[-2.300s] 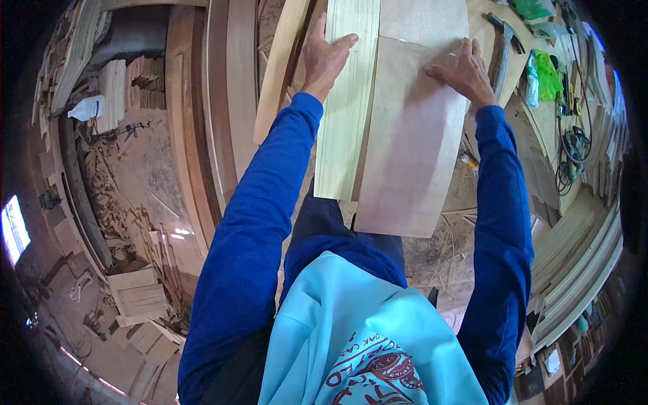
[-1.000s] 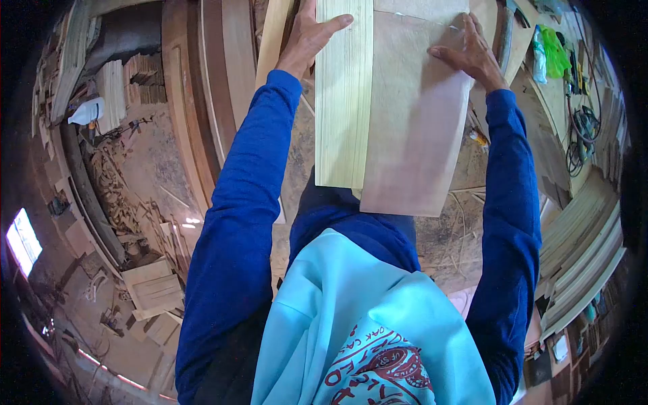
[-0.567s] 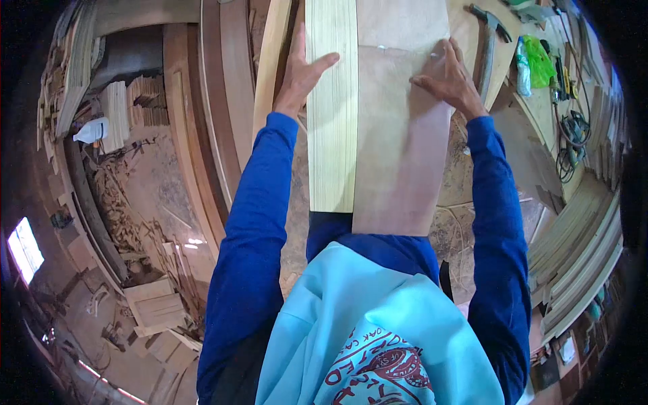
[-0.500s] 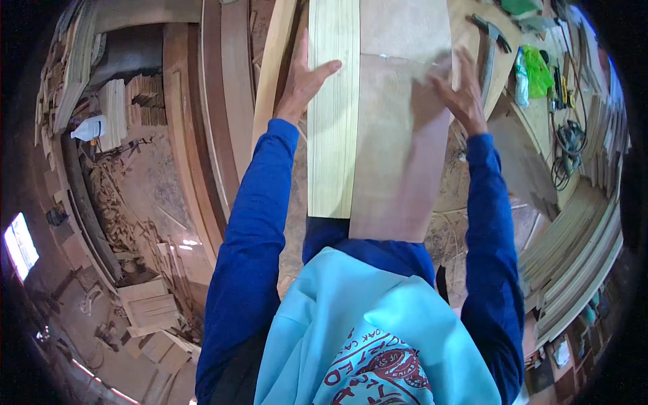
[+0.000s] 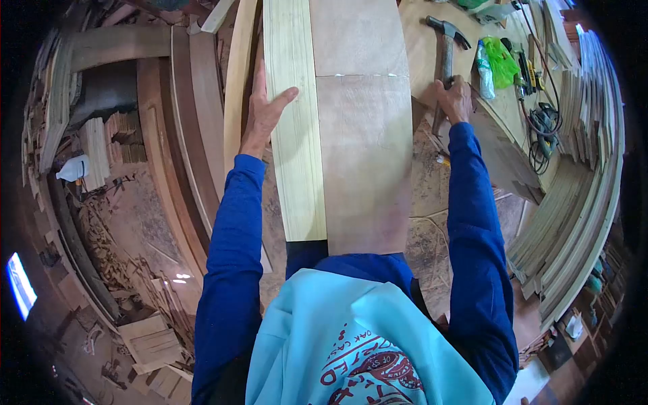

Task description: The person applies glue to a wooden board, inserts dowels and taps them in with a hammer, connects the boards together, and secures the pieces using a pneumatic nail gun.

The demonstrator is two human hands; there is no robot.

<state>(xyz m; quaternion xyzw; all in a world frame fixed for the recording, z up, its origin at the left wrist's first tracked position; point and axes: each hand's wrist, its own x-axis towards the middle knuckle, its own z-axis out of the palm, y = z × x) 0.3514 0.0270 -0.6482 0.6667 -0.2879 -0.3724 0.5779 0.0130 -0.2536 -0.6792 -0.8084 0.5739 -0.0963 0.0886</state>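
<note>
My left hand [image 5: 265, 116] grips the left edge of a long pale board [image 5: 294, 155] with fine lengthwise grain lines. Its thumb rests on the top face, while the fingers are partly hidden along the edge. Against that board lies a wider reddish-brown panel [image 5: 368, 162] with a cross seam, and the near ends of both reach over my lap. To the right, my right hand [image 5: 455, 101] is closed around the wooden handle of a claw hammer [image 5: 447, 57], whose metal head points away from me on the work surface.
A clear plastic bottle [image 5: 485, 74], a green plastic bag [image 5: 501, 62] and a corded power tool [image 5: 544, 128] lie on the right-hand worktop. Stacked wood strips [image 5: 560, 229] curve along the right. Long planks [image 5: 165, 155], wood scraps and a white jug [image 5: 73, 169] are on the left.
My right hand has left the panel's right edge and taken hold of the hammer handle. My left hand stays at the pale board's edge. The view has shifted right.
</note>
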